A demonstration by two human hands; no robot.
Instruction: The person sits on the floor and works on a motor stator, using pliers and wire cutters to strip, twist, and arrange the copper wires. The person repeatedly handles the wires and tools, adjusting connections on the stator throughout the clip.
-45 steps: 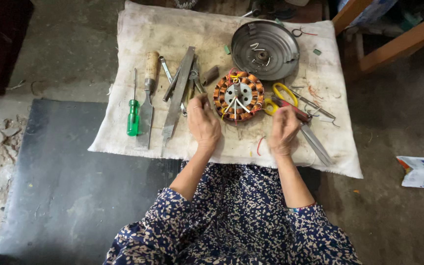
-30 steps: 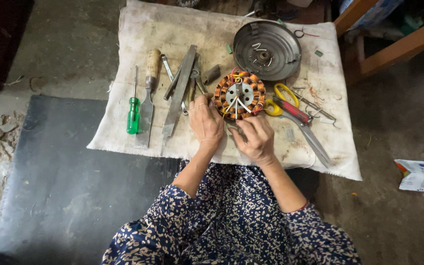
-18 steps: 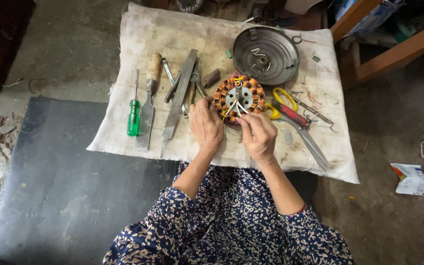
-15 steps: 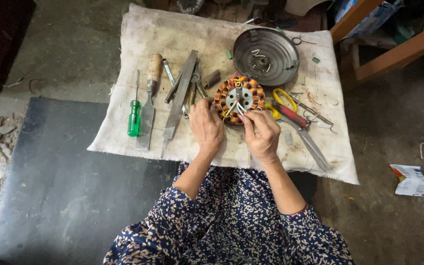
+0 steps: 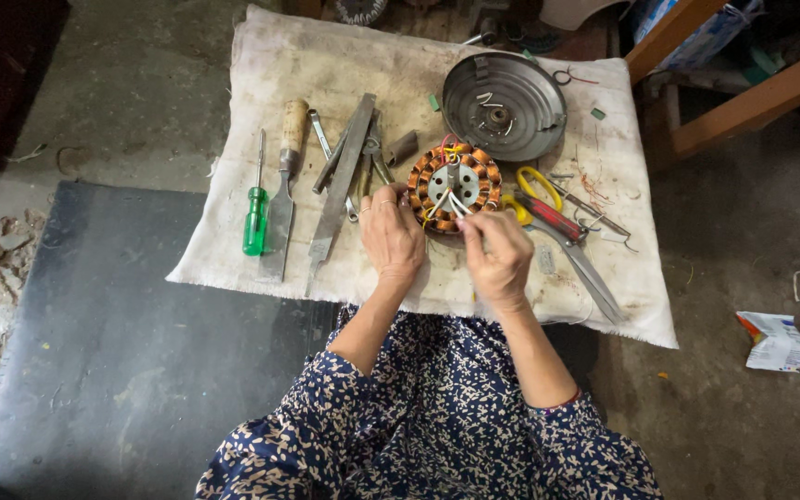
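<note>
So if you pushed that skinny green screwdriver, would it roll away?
Probably a little. The green screwdriver has a rounded handle and thin shaft, so it could roll. It lies on a wrinkly cloth, which would likely stop it soon. It looks light and stiff.

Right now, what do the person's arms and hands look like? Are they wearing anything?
Both hands are bare, with no gloves. The left hand has a thin ring on one finger. The sleeves are dark blue with a pattern of tiny pale flowers, and they are pushed up, so the forearms are uncovered. The right hand shows no ring that I can make out.
</note>
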